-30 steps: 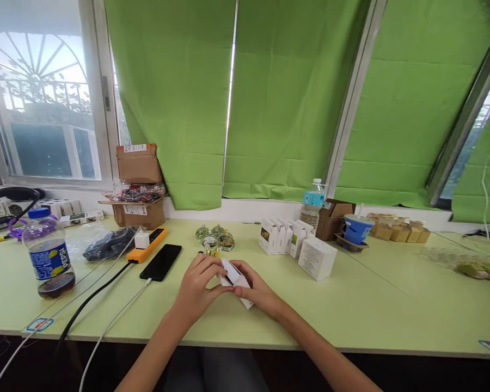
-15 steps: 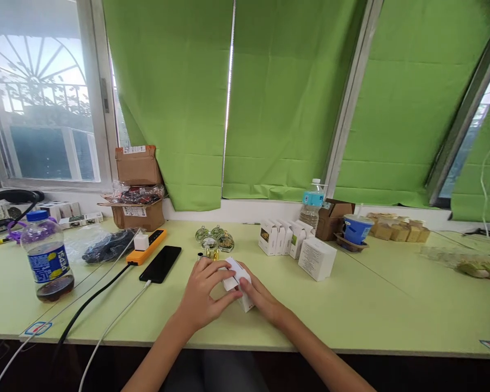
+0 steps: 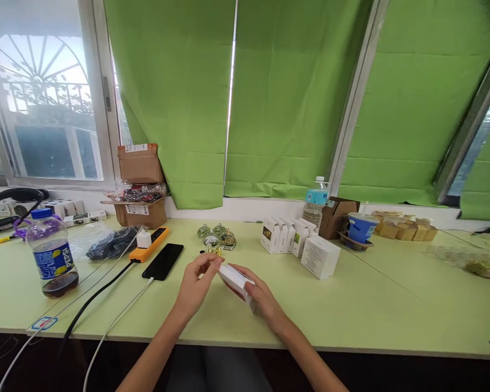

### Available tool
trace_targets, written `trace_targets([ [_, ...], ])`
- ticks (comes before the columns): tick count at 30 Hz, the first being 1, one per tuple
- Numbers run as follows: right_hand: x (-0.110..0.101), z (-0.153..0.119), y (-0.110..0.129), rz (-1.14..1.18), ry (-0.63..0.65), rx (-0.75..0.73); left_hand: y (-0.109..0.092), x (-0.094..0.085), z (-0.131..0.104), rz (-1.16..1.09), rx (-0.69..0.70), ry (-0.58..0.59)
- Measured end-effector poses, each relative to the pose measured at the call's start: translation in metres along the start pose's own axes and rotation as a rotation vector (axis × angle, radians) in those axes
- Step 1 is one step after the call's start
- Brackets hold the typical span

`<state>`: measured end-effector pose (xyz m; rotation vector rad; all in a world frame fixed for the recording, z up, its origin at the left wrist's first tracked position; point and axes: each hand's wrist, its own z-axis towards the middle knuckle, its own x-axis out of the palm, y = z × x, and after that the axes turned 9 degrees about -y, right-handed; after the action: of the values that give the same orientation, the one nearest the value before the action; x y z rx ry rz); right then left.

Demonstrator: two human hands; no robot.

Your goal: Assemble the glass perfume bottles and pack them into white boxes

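A small white cardboard box (image 3: 236, 279) is held tilted above the table's front part. My right hand (image 3: 265, 302) wraps round its right side, the thumb lying across the near end. At the box's far left end, my left hand (image 3: 196, 286) has thumb and forefinger pinched together at the edge; the other fingers curl behind. Just beyond my hands stand several round glass bottles (image 3: 227, 239) with ornate fronts, and gold caps (image 3: 218, 251) partly hidden by my left fingers.
Several white boxes (image 3: 270, 237) stand in a row to the right, with another white box (image 3: 320, 257) in front. A black phone (image 3: 163, 261), an orange power strip (image 3: 153, 245) and a Pepsi bottle (image 3: 51, 256) are at left. A blue cup (image 3: 360, 227) sits farther right.
The white box has turned, so a long plain side now faces up and its end flap no longer shows. My left hand has shifted left to the box's far end.
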<state>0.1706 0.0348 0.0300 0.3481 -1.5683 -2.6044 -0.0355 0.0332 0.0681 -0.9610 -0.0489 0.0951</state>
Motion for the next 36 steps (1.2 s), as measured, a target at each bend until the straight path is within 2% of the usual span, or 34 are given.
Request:
trace_targets([
  [4,0.000,-0.007,0.013,-0.097,0.010,-0.019,-0.004,-0.013,0.008,-0.197,-0.256,0.247],
  [7,-0.001,-0.008,0.012,-0.104,-0.009,-0.023,-0.007,-0.019,0.009,-0.251,-0.321,0.282],
  [9,-0.002,-0.006,0.009,-0.097,-0.016,-0.021,-0.007,-0.020,0.009,-0.229,-0.330,0.308],
  [13,-0.001,-0.005,0.004,-0.078,-0.062,0.004,-0.007,-0.020,0.007,-0.175,-0.314,0.452],
  [20,0.002,-0.007,0.011,-0.062,-0.094,-0.017,-0.005,-0.013,0.003,-0.028,-0.212,0.382],
  [25,0.002,-0.008,0.009,-0.064,-0.103,-0.018,-0.018,-0.016,0.001,0.154,-0.002,0.404],
  [29,0.002,-0.008,0.008,-0.084,-0.090,-0.033,-0.021,-0.019,0.001,0.293,0.288,0.443],
  [33,0.002,-0.010,0.010,-0.122,-0.092,-0.047,-0.016,-0.019,0.002,0.444,0.566,0.427],
  [36,0.002,-0.010,0.009,-0.128,-0.068,-0.064,-0.018,-0.020,0.003,0.508,0.635,0.463],
])
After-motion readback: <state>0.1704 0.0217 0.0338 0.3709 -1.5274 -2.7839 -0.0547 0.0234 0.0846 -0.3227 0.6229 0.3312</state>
